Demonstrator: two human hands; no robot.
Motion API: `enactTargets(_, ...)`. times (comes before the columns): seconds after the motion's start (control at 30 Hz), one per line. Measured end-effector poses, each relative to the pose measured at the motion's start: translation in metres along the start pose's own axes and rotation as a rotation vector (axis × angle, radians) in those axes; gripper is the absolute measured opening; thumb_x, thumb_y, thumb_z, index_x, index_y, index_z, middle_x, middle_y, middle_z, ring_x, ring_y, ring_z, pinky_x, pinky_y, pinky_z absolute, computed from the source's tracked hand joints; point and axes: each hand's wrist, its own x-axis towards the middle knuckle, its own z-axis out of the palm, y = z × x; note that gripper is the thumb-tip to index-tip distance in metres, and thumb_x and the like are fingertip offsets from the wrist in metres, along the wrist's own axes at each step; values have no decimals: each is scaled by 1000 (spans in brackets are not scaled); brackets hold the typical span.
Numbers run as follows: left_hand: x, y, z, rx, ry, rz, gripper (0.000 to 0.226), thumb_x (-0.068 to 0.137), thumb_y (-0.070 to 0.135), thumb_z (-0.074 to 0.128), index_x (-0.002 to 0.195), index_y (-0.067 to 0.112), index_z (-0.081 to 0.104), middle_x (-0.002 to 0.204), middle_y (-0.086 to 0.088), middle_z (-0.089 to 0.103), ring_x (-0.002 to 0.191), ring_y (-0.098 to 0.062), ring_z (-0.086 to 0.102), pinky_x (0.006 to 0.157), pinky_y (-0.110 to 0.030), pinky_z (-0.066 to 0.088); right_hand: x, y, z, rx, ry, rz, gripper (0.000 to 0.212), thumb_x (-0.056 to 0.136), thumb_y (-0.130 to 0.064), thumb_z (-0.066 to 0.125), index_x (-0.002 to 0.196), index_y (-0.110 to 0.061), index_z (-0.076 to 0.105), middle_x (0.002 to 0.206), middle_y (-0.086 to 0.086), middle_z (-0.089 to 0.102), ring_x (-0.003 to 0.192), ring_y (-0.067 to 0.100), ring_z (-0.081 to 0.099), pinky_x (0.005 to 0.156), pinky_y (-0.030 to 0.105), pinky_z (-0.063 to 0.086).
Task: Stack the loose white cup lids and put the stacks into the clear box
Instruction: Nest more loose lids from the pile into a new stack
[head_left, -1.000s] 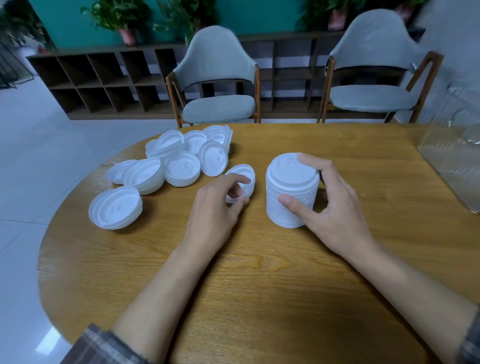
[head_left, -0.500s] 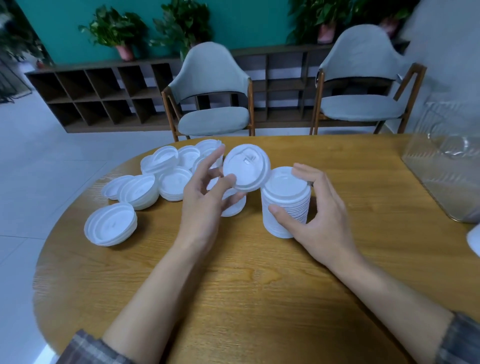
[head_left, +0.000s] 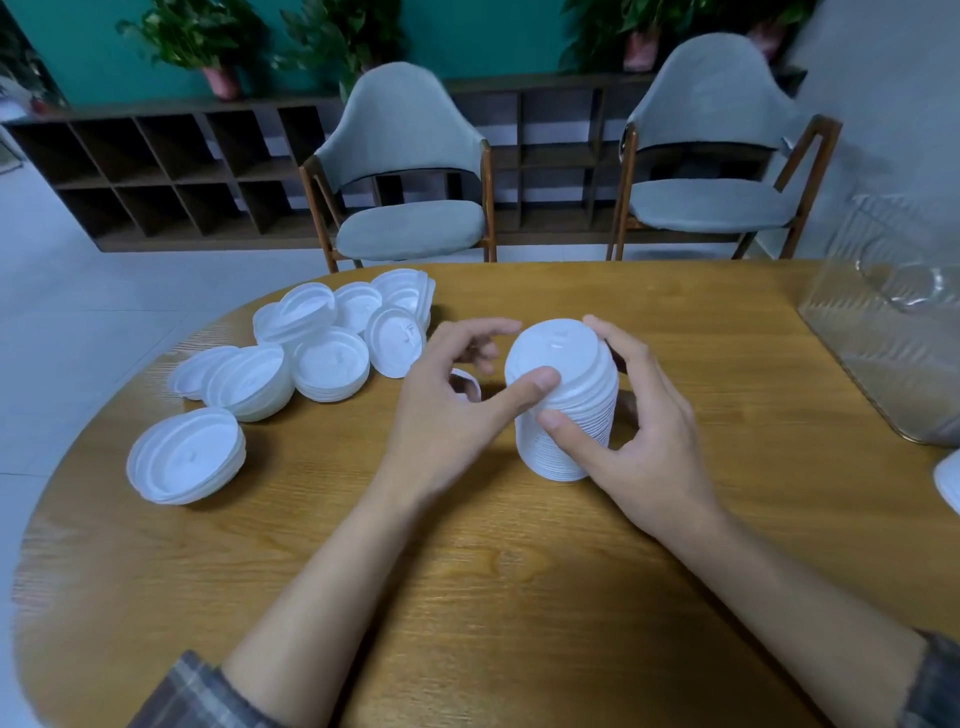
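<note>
**On the wooden table (head_left: 467, 597): one tall lid stack (head_left: 576, 379), two hands at it**

Watching the head cam feed from my desk, so here's the tally.

The tall lid stack stands upright around mid-table. The right hand (head_left: 641, 436) is grasping it, thumb on the near side and fingers curled round the far side up by the top lid. The left hand (head_left: 447, 410) isn't holding anything as far as I can see. Its thumb tip presses on the stack's upper side, and the other fingers are loosely bent and a bit blurry, just left of the top. One single lid (head_left: 466, 382) peeks out from behind that hand, lying on the table.

Off to the left is the bunch of loose lids (head_left: 332, 364). I count eight lids or short piles there, some flat and some leaning on each other. The nearest short pile (head_left: 187, 457) sits a little apart from the rest. I can't count the lids inside each pile.

One clear box (head_left: 883, 338) sits at the table's right edge, well apart from the stack. Something glassy and curved shows through it, but I can't tell what. One white rim (head_left: 948, 483) is cut off by the right frame edge, maybe a lid.

Beyond the table are one grey chair (head_left: 410, 228) and a second grey chair (head_left: 711, 202), with a dark cubby shelf (head_left: 156, 171) behind them.
</note>
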Motion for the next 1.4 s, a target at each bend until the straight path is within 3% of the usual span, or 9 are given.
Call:
enactTargets(0.13,2,1,-3,-134,-180,-12,55,90,17,82,142,22,63,137,9,68,132,-6,59,102,-22,50,-1,-1,1,8,-25,-2,77,82,-59,73,150,-38,43,144,-33,48,137,-1,48,107,28,48)
enactTargets(0.3,-1,4,3,-101,-89,-2,53,81,18,89,131,17,70,125,8,75,121,-5,67,98,-22,53,-1,-2,0,43,-69,27,88,84,-57,78,156,-49,30,149,-26,48,139,3,48,111,40,49)
enactTargets(0.53,-3,3,6,2,-25,22,53,74,29,94,122,21,74,119,12,75,116,-1,67,88,-13,50,0,-4,-2,-10,-113,-7,78,81,-53,77,150,-34,47,140,-24,53,130,-6,51,100,7,38)
enactTargets(0.7,-3,-4,-2,32,-90,23,51,84,42,85,130,24,72,126,15,72,123,-3,64,96,-26,53,1,2,-3,3,-134,9,75,79,-58,80,143,-40,48,139,-24,56,132,5,54,104,28,48)
enactTargets(0.8,-1,-12,-19,88,-61,-9,43,96,54,63,128,27,73,123,15,74,120,-3,65,102,-33,51,1,3,-3,-18,-129,9,74,77,-61,76,142,-42,47,141,-29,53,134,0,51,105,24,46)
enactTargets(0.9,1,-26,-36,408,41,-4,29,92,43,76,118,29,76,102,15,75,102,1,67,94,-30,52,1,2,-4,-31,-114,10,74,77,-62,75,142,-43,46,141,-30,53,133,-3,50,105,19,43)
enactTargets(1.1,0,-34,-41,793,-126,60,34,84,47,84,112,29,77,95,13,72,90,-8,67,82,-36,54,1,-1,-5,-27,-119,25,73,78,-65,76,141,-48,44,139,-36,50,132,-7,48,103,14,40)
enactTargets(1.27,-1,-35,-39,747,-120,116,28,92,15,77,118,25,76,87,12,73,83,-9,67,81,-38,55,2,-3,-4,-18,-119,33,74,76,-58,77,141,-43,46,138,-36,50,130,-10,47,100,7,38)
enactTargets(1.4,-1,-24,-36,396,9,86,40,91,5,76,126,26,72,91,6,71,89,-11,68,84,-23,55,1,-3,-4,-14,-123,38,73,77,-56,78,140,-44,45,138,-35,50,129,-13,46,99,4,36)
